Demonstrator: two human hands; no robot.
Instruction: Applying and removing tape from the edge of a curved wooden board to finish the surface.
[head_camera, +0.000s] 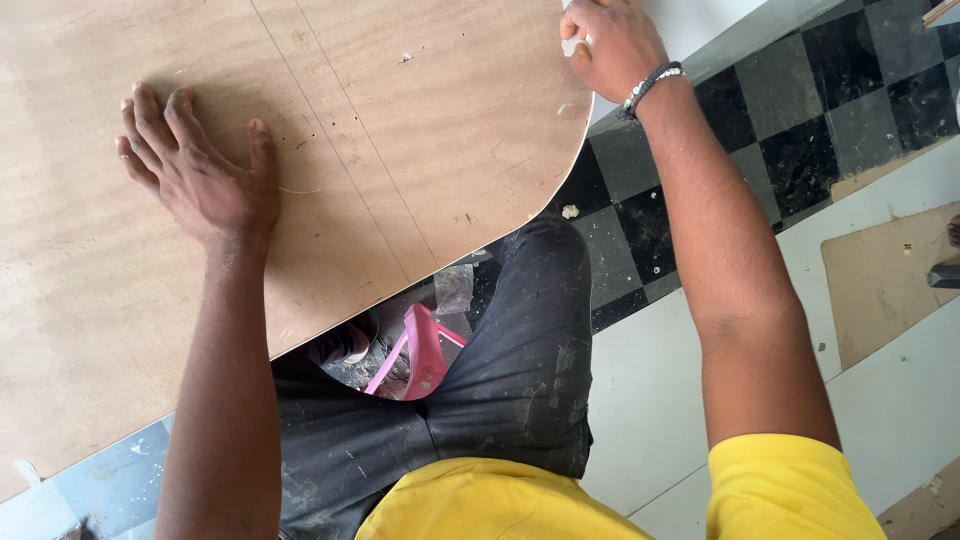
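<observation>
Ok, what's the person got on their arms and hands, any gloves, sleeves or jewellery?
No gloves: both the left hand and the right hand are bare. The forearms are bare too, with short yellow sleeves ending above the elbow. The right wrist carries a bracelet of dark beads with a few white and coloured ones. The left wrist shows nothing worn.

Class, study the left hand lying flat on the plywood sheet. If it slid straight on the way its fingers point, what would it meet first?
The left hand points up-left across the large tan plywood sheet with pencil lines. Only bare wood shows ahead up to the picture's edge, so the way looks free as far as can be seen.
</observation>
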